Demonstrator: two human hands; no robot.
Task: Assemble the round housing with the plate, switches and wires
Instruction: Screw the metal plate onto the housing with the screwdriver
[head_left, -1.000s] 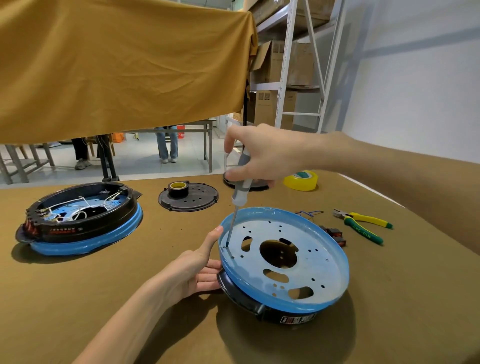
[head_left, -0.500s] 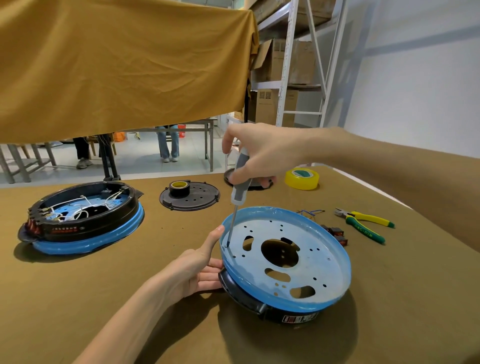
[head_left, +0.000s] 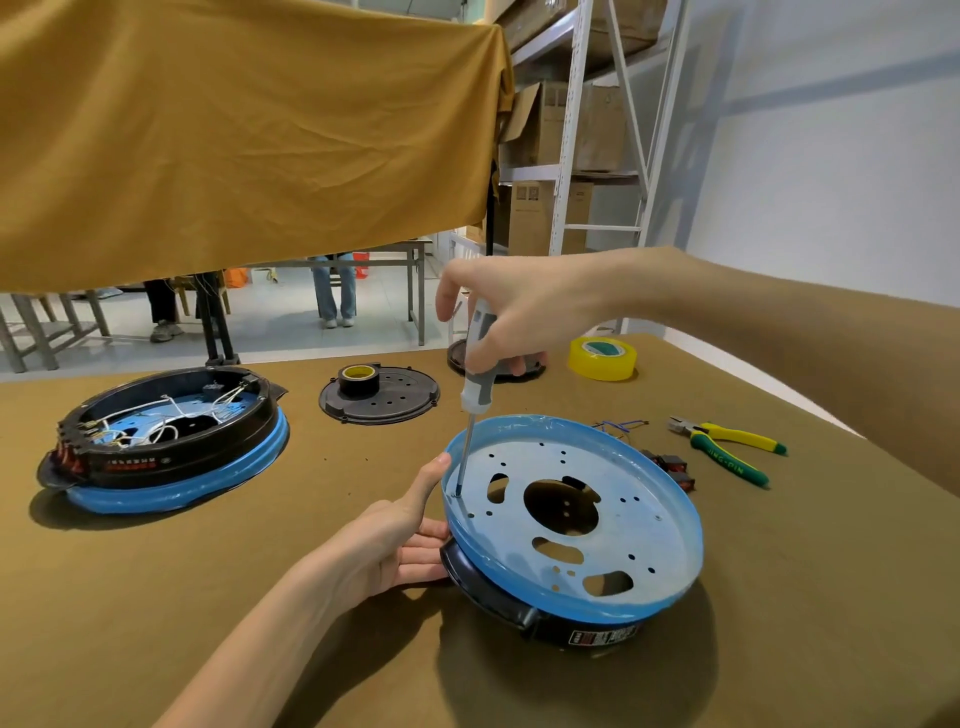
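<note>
Housing (head_left: 524, 616): black, round, on the brown table (head_left: 260, 597), near centre-right; label on its front edge.
Plate (head_left: 613, 525): perforated metal with blue-film rim, seated on top of the housing.
Screwdriver (head_left: 475, 384): grey-white handle, nearly upright, tip at a hole near the plate's left edge.
Right hand (head_left: 519, 312): fingers curled round the screwdriver handle.
Left hand (head_left: 395, 540): fingers straight, laid against the housing's left side, thumb on the plate's rim.
Switches (head_left: 670, 465): red-black, just right of the plate.
Wires (head_left: 618, 426): loose, behind the plate.
Pliers (head_left: 727, 449): yellow-green, far right.
Second housing (head_left: 161, 441): wired, at left.
Tape (head_left: 602, 357): yellow roll, at rear.
</note>
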